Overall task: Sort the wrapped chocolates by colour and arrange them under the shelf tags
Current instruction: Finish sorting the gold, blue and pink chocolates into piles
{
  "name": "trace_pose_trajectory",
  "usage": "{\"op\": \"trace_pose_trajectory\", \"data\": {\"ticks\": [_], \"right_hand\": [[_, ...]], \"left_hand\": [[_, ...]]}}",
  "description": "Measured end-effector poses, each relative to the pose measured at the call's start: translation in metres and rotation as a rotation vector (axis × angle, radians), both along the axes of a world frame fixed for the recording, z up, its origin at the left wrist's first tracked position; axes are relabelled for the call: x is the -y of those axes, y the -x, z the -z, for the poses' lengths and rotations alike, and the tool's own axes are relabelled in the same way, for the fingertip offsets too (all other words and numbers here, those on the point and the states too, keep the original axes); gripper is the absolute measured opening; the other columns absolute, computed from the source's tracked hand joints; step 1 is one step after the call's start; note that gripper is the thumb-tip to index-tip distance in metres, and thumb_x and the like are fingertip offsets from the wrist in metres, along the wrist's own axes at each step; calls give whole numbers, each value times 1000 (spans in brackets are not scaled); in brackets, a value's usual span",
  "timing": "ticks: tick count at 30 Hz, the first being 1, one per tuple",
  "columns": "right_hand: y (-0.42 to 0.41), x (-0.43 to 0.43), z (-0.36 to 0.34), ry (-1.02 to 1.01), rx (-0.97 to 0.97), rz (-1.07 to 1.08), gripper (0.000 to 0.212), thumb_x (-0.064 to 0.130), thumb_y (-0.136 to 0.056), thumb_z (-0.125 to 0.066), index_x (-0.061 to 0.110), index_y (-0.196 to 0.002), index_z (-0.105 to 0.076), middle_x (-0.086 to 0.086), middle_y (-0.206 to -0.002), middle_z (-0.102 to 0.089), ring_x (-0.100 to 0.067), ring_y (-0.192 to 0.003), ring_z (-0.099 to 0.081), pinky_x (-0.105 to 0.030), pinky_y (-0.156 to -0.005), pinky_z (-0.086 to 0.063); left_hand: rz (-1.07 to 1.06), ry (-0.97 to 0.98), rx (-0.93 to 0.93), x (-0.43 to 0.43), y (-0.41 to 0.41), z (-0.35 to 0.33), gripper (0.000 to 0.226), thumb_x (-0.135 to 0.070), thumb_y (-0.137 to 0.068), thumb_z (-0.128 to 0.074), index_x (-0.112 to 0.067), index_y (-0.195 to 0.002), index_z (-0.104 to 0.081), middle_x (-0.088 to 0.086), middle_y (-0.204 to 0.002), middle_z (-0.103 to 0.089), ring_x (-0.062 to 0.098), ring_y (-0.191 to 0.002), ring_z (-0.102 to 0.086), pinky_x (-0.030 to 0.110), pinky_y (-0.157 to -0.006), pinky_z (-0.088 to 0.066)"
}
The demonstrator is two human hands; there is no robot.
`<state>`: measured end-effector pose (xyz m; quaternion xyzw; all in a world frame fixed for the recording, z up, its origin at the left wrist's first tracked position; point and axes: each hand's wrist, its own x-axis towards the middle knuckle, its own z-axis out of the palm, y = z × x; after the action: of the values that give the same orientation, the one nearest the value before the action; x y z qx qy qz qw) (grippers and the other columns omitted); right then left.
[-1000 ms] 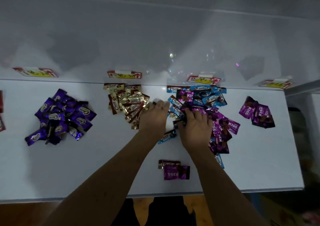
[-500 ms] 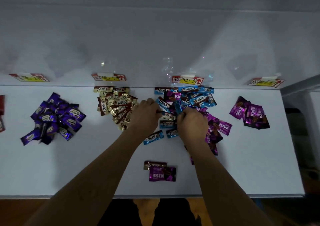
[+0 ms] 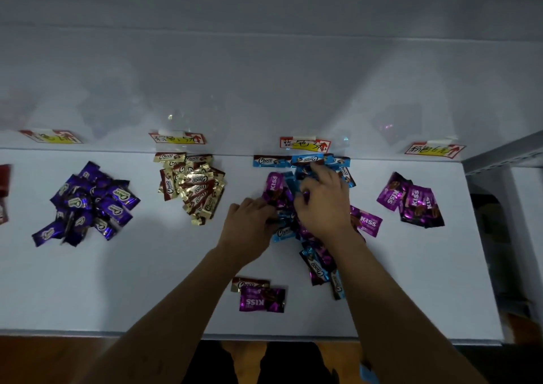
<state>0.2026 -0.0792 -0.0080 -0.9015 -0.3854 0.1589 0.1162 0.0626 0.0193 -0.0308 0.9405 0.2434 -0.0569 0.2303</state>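
Note:
A mixed heap of blue chocolates (image 3: 305, 160) and magenta chocolates (image 3: 365, 222) lies under the third shelf tag (image 3: 305, 145). My right hand (image 3: 323, 207) lies on top of this heap, fingers spread and reaching towards the blue wrappers at the back. My left hand (image 3: 249, 228) is at the heap's left edge with its fingers curled into the wrappers; its fingertips are hidden. Sorted piles sit under the other tags: purple chocolates (image 3: 88, 204), gold chocolates (image 3: 194, 186) and a magenta pile (image 3: 411, 201).
One gold-brown chocolate (image 3: 249, 283) and one magenta chocolate (image 3: 261, 300) lie apart near the white shelf's front edge (image 3: 117, 332). A few blue wrappers (image 3: 318, 269) trail towards me under my right forearm. Red wrappers (image 3: 4, 178) show at the far left edge.
My right hand has moved up and back onto the blue wrappers. My left hand has shifted right, away from the gold pile to the mixed heap's left edge.

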Motion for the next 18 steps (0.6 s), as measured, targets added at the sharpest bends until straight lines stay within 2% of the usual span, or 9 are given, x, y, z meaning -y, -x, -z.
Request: {"op": "trace_pose_trajectory", "data": {"ticks": [2, 4, 7, 10, 13, 18], "right_hand": [[-13, -11, 5, 104, -19, -106, 26, 30, -93, -52, 17, -110, -65, -5, -158, -22, -25, -147, -9, -53, -117, -1], [-17, -13, 10, 173, -72, -141, 28, 30, -94, -52, 17, -115, -63, -2, -159, -20, -22, -148, -4, -54, -116, 0], [-3, -1, 13, 157, -99, -152, 30, 28, -95, -50, 17, -121, -61, 1, -156, -28, -18, -147, -12, -48, -119, -8], [18, 21, 16, 128, -108, -136, 30, 28, -95, -50, 16, -120, -62, 2, -155, -31, -18, -146, -16, -46, -119, -10], [27, 36, 19, 103, -119, -106, 23, 28, -94, -53, 17, -109, -66, 3, -152, -36, -17, -144, -22, -45, -118, -15], [20, 41, 12, -148, -152, 42, 9, 16, -88, -62, 12, -86, -69, -10, -138, -54, -21, -128, -47, -36, -111, -33]], "left_hand": [[-16, 64, 11, -2, -1, -3, 18, -31, -90, -59, -18, -102, -64, 1, -101, -63, 23, -98, -55, 35, -83, -36], [-52, 180, 29, -6, 0, -6, 14, -26, -91, -59, -16, -100, -63, 3, -94, -67, 25, -89, -61, 39, -84, -44], [-148, 209, 89, -14, 0, -11, 12, -21, -93, -58, -14, -100, -62, 5, -90, -66, 25, -82, -62, 39, -77, -50], [-253, 146, 220, -21, -10, -16, 16, -18, -93, -59, -10, -106, -64, 11, -98, -64, 24, -88, -60, 32, -76, -49], [-268, 178, 251, -30, -30, -11, 17, -14, -93, -57, -8, -107, -65, 11, -104, -65, 24, -93, -59, 27, -77, -43], [-142, 160, 203, -21, -40, 9, 9, -15, -94, -55, -7, -92, -61, 9, -87, -62, 26, -75, -59, 34, -67, -45]]}}
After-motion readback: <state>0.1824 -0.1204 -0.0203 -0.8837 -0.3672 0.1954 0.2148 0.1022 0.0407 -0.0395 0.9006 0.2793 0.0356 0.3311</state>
